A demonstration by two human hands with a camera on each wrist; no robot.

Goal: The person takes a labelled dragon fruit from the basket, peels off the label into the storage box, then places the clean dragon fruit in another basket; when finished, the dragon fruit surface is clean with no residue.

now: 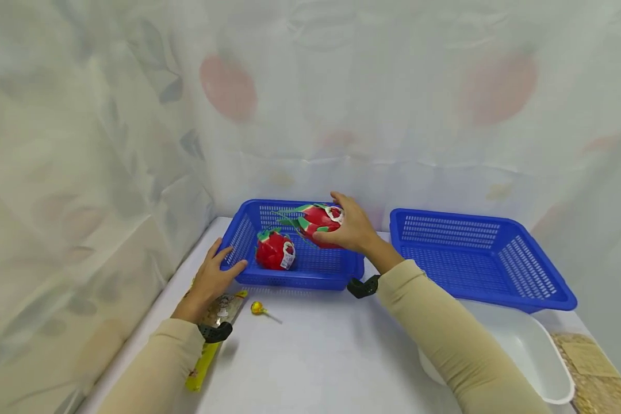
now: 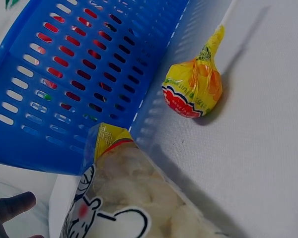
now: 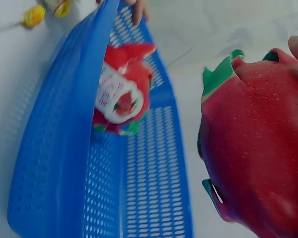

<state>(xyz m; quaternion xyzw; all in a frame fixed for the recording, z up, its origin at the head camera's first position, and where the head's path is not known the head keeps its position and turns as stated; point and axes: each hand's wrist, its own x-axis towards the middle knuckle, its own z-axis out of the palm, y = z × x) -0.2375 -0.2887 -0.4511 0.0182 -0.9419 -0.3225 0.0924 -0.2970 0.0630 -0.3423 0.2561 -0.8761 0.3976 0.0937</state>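
Observation:
My right hand grips a red dragon fruit with green leaf tips and a round label, held above the left blue basket. In the right wrist view this dragon fruit fills the right side, with a fingertip at its top. A second dragon fruit with a white label lies inside the basket, near its left end. My left hand holds the basket's front left corner, with the thumb over the rim. Seen from the left wrist, one finger sticks out beside the basket.
A yellow-wrapped lollipop lies in front of the basket. Beside it, a clear and yellow snack packet is partly under my left wrist. To the right stand another blue basket, a white tub and a packet of grainy food.

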